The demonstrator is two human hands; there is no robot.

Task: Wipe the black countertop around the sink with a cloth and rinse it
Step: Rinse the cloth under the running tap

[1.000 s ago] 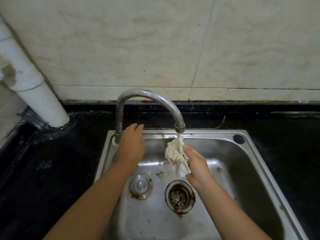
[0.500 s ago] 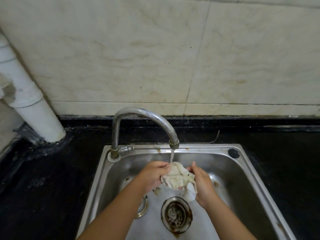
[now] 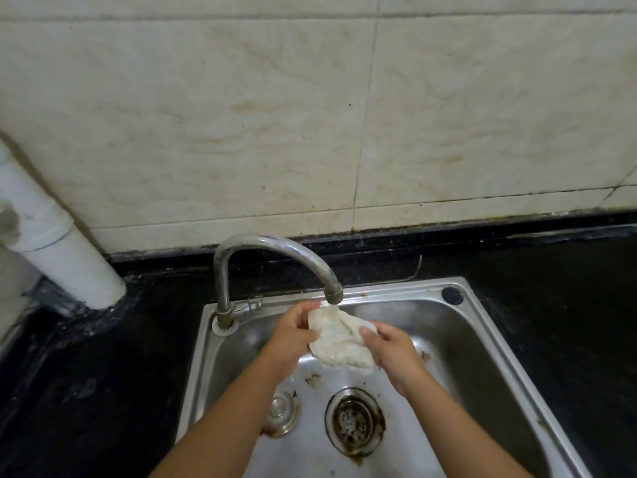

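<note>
Cloth (image 3: 339, 341), white and crumpled, is held over the steel sink (image 3: 482, 343) just under the spout of the curved tap (image 3: 275, 251). The left hand (image 3: 293, 334) grips its left edge with curled fingers, and the right hand (image 3: 393, 350) pinches its right edge. Black countertop (image 3: 103, 357) surrounds the sink.

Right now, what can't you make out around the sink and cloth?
- Water stream: too faint in the head view to confirm below the faucet.
- Underside of the cloth: hidden by the left hand and right hand.
- Stainless sink front rim: cut off by the bottom edge.
- Black countertop: too dark to judge cleanliness.
</note>
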